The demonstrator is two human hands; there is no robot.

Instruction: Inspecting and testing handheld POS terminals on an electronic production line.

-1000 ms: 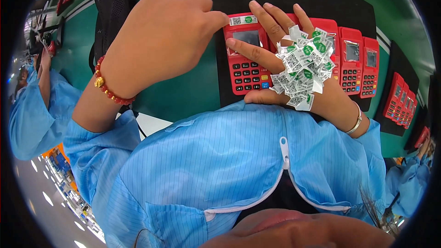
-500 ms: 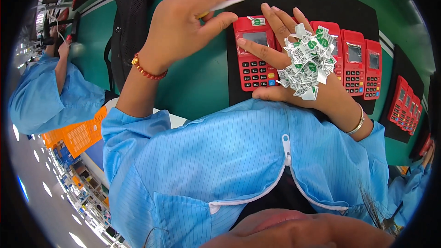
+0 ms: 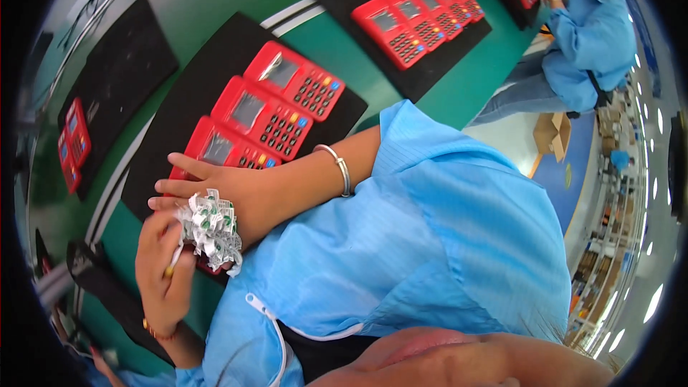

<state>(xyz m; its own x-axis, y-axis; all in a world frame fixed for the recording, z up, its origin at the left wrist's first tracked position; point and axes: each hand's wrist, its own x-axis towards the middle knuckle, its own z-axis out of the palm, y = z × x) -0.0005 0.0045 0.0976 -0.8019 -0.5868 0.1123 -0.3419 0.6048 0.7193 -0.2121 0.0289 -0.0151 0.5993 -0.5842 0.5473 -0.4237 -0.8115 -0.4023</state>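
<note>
Green bench (image 3: 330,46) underneath: the left hand (image 3: 161,276) pinches a slim white-and-yellow item (image 3: 176,254) at the label bunch (image 3: 211,226) — plenty left — on the right hand (image 3: 254,197), fingers spread over red terminals (image 3: 265,120); how many bear labels, I cannot tell.

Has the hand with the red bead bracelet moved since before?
Yes. Against the near row of red plastic keypad terminals, the left hand has shifted rightward, to the white-and-green paper sticker clump on the right hand.

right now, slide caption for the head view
Left hand at stickers clustered on the right hand, beside red keypad terminals
</note>
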